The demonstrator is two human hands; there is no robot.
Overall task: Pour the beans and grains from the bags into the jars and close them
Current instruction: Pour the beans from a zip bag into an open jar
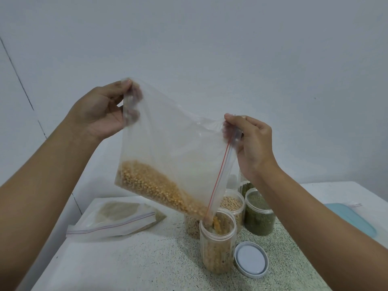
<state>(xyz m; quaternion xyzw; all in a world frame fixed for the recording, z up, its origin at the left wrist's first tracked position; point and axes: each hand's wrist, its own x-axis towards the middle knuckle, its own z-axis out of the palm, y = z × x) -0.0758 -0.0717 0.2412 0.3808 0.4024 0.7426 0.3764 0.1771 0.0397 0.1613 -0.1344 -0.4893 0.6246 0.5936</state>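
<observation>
Your left hand (pixel 100 110) pinches the top corner of the zip bag (pixel 172 143), held tilted over the table (pixel 147 259). Its low corner dips into the open jar (pixel 217 248), yellow grains (pixel 151 185) banked there; your right hand (pixel 251 143) pinches the zip end.

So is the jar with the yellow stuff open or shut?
Open. A corner of the bag dips into the mouth of the jar, and a lid lies beside it.
</observation>
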